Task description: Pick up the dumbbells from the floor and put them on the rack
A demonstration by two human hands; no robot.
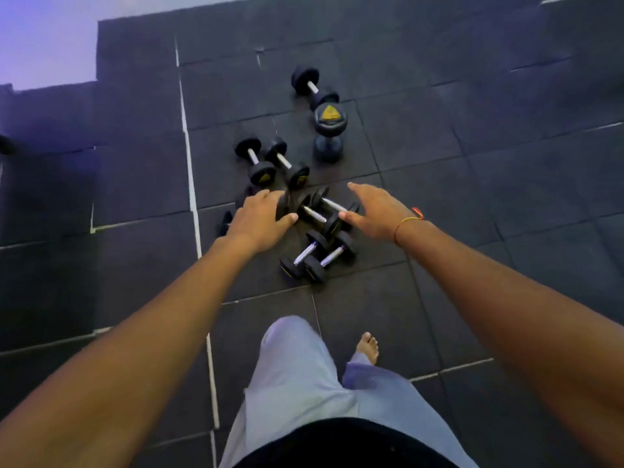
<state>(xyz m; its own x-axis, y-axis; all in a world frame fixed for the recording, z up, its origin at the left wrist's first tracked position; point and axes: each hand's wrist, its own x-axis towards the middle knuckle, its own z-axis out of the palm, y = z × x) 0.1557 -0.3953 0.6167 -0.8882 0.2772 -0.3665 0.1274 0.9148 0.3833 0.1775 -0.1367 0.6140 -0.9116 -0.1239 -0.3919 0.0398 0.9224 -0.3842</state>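
Reaching down, the left hand (258,214) and right hand (374,211) hover with fingers spread, holding nothing. Small black dumbbells (317,212) with shiny silver bars lie scattered on the dark floor mats (472,197) below them.

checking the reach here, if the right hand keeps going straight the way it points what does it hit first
Probably the pair of black-ended dumbbells with chrome handles lying just below the open right hand; depth is unclear from one view, so it may pass above them.
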